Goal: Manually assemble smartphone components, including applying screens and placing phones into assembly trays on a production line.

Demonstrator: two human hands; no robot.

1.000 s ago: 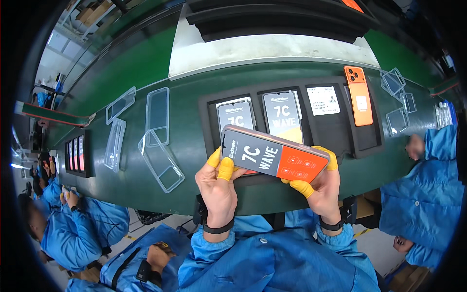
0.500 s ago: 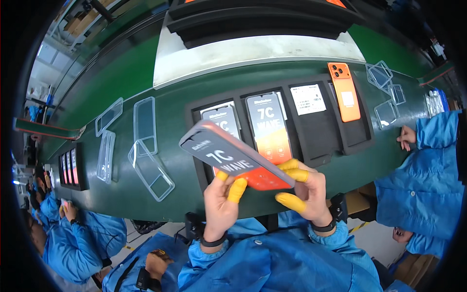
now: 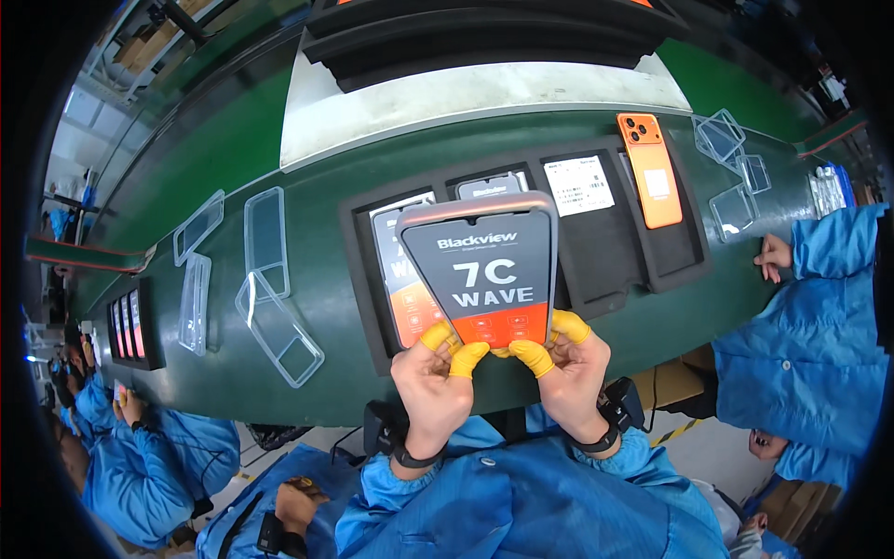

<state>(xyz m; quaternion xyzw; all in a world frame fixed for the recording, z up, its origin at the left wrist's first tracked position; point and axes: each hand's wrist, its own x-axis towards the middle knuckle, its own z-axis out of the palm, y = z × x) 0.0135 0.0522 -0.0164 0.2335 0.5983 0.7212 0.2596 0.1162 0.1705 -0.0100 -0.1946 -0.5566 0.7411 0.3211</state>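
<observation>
A smartphone (image 3: 494, 252) with a grey and orange printed front is held up facing me, tilted with its top edge away. My left hand (image 3: 438, 377) grips its lower left corner, and my right hand (image 3: 568, 368) its lower right corner; both thumbs press on the bottom edge. Yellow finger cots cover the thumbs and some fingers. Behind the phone lies a black foam tray (image 3: 605, 270). In its left slot rests a similar phone (image 3: 410, 298), and another phone (image 3: 489, 184) is mostly hidden. A white label (image 3: 579, 184) and an orange phone (image 3: 649, 177), back up, occupy the right slots.
Clear phone cases (image 3: 265, 242) lie on the green bench (image 3: 317, 391) to the left, with more clear cases (image 3: 731, 177) at the right. Stacked black trays (image 3: 484, 47) stand on a white ledge. A co-worker's hand (image 3: 773, 258) rests at the right edge; others sit left.
The phone has turned from a slant to upright, facing me. My right hand has moved from its side to its bottom corner, closing its thumb onto it. The view shifted slightly.
</observation>
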